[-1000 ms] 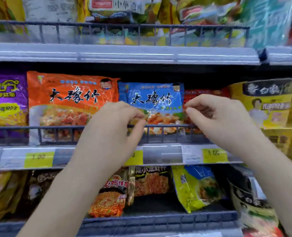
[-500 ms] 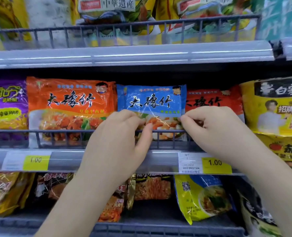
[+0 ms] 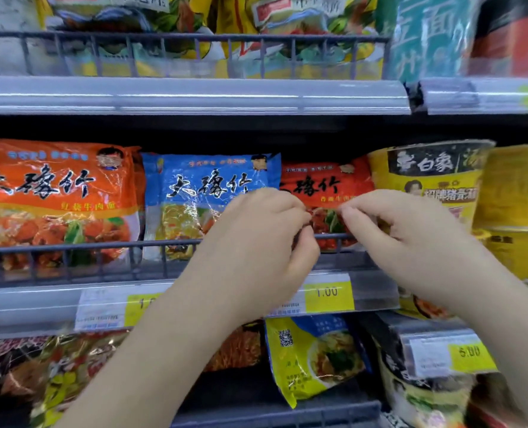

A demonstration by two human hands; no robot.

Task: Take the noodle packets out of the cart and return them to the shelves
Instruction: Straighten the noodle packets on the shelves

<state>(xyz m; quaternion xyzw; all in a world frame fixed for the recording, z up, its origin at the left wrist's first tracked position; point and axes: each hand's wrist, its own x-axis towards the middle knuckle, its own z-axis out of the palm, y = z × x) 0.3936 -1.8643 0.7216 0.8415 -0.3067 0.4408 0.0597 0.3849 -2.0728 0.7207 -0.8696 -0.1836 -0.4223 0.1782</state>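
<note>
I count three noodle packets with matching lettering up front: one orange packet (image 3: 55,196), one blue packet (image 3: 194,186), one red packet (image 3: 324,183). Two hands showing, left hand (image 3: 256,242) and right hand (image 3: 410,239).

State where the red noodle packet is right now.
In the head view, the red noodle packet stands on the middle shelf, right of centre, between the blue packet and the yellow packet.

left hand (image 3: 256,245) and right hand (image 3: 410,242) pinch the red packet (image 3: 324,188).

Bright, even light from above; glare streaks on the shelf rail (image 3: 194,94), glints on the blue packet (image 3: 201,193), black shadow beneath the rail. Edges bow; top packets (image 3: 151,17) soft, probably motion blur.
</note>
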